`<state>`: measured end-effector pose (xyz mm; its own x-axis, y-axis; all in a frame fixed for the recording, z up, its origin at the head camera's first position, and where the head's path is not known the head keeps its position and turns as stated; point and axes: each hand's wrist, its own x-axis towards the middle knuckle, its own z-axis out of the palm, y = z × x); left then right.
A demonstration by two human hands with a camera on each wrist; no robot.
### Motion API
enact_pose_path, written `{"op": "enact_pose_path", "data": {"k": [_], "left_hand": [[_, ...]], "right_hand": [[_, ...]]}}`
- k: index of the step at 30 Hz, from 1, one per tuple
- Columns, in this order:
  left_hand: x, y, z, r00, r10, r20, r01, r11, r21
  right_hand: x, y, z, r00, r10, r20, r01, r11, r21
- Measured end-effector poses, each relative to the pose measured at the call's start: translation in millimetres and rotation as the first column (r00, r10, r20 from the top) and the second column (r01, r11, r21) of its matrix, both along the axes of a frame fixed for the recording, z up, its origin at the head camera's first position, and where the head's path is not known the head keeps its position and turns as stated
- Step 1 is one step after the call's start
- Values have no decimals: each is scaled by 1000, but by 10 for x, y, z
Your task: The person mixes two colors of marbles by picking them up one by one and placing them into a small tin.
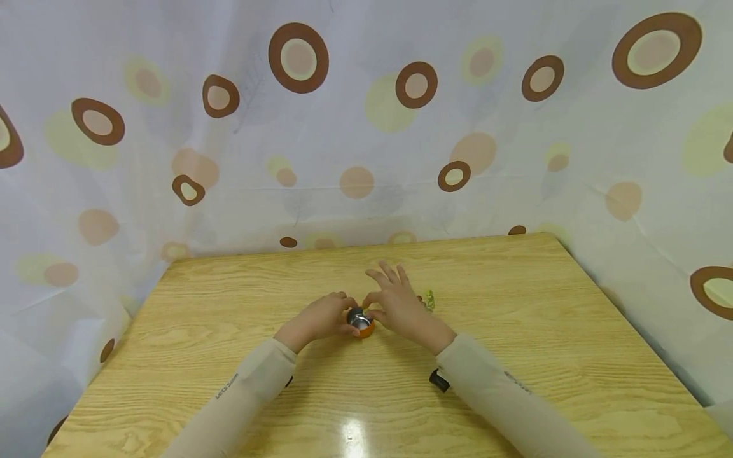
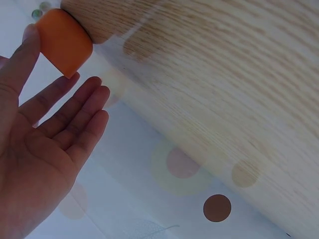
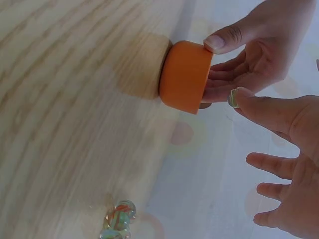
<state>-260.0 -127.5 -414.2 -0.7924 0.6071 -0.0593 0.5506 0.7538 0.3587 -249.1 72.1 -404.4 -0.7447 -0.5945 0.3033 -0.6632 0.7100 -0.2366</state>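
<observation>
A small orange cup (image 1: 367,331) with a shiny metal inside stands upright on the table. My left hand (image 1: 323,319) holds it at the rim, thumb on the near side and fingers on the far side. In the left wrist view the cup (image 2: 65,42) sits between the thumb and forefinger. My right hand (image 1: 403,312) is just right of the opening, its other fingers spread. Between its thumb and forefinger it pinches a greenish glass marble (image 3: 233,98), close to the cup's rim. Several clear marbles with coloured swirls (image 3: 118,219) lie on the table beside the right hand.
The wooden table (image 1: 229,318) spreads around both hands. Behind it and at its sides hangs a white curtain (image 1: 355,146) with brown and yellow circles. A black wrist device (image 1: 439,381) shows under the right sleeve.
</observation>
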Motion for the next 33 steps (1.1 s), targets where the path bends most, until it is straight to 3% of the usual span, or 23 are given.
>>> {"op": "enact_pose_path", "data": {"k": [11, 26, 33], "left_hand": [[9, 9, -2, 1000, 5, -1, -5, 1000, -14], [26, 7, 17, 1000, 4, 2, -4, 1000, -10], [17, 14, 16, 1000, 6, -11, -7, 999, -31]], "right_hand": [[10, -21, -61, 1000, 17, 0, -17, 1000, 25], [-22, 70, -55, 998, -25, 53, 27, 999, -30], [-45, 153, -35, 999, -43, 22, 43, 999, -23]]}}
